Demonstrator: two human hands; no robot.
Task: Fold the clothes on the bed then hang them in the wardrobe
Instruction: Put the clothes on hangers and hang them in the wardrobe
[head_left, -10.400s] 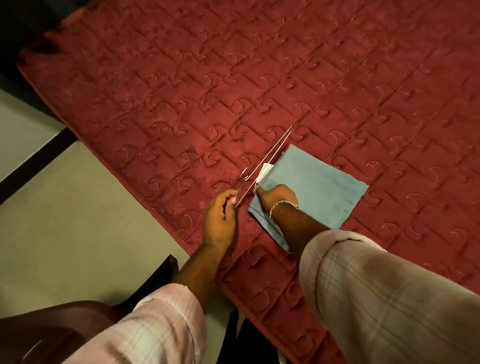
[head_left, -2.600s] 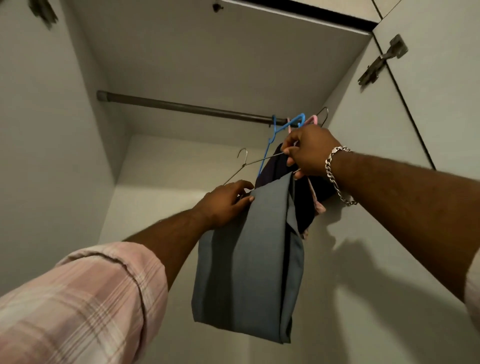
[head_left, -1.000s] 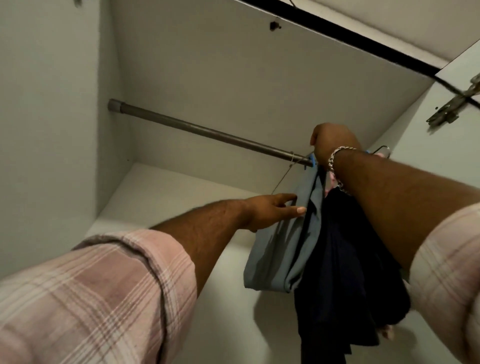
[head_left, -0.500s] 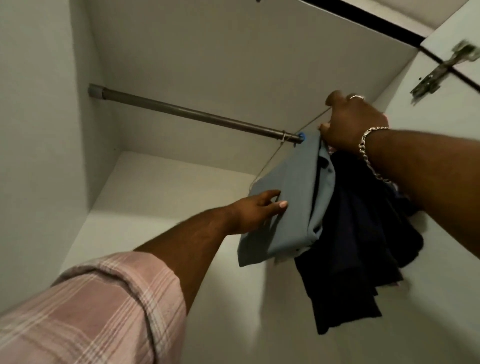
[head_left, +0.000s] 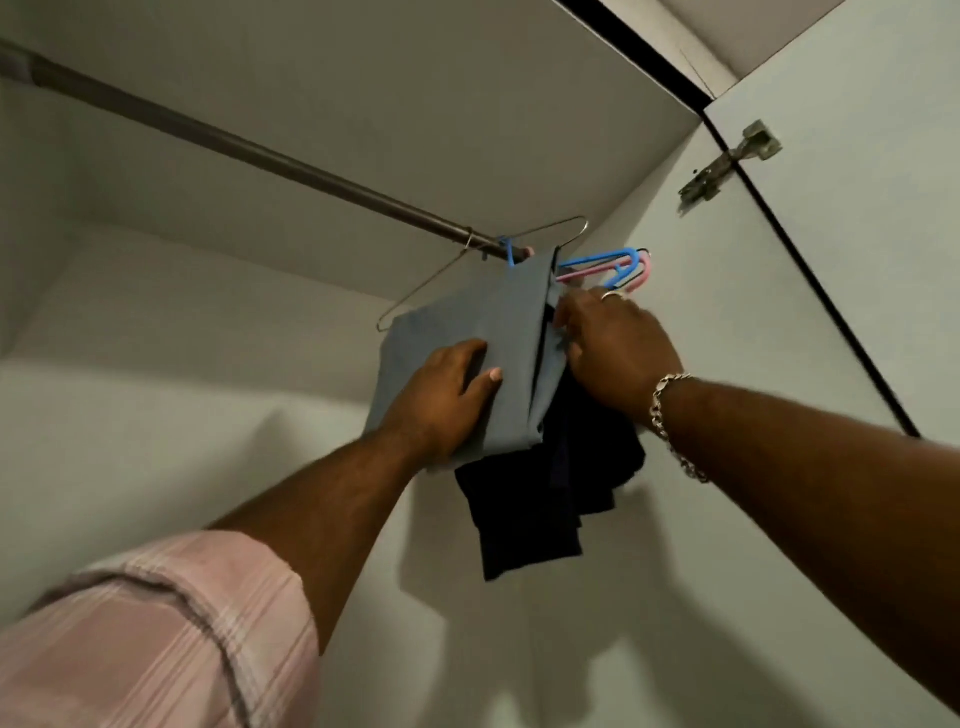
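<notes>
Head view shows the grey-blue garment (head_left: 483, 332) now hanging from the wardrobe rail (head_left: 249, 150) on its wire hanger (head_left: 441, 270), near the rail's right end, just beside the dark clothes (head_left: 545, 499) and the blue and pink hangers (head_left: 618, 265). Half a second ago the right hand was up at the hook by the rail; it has since come down and its curled fingers now pinch the garment's right edge. The left hand (head_left: 441, 395) lies on the front of the cloth as before, fingers fairly straight, pressing flat and gripping nothing. The right hand (head_left: 613, 348) wears a ring and a bracelet. With the hook over the rail, the hanging of this piece looks done; what remains seems to be straightening the folded cloth so it sits evenly on the hanger bar, then letting go.
</notes>
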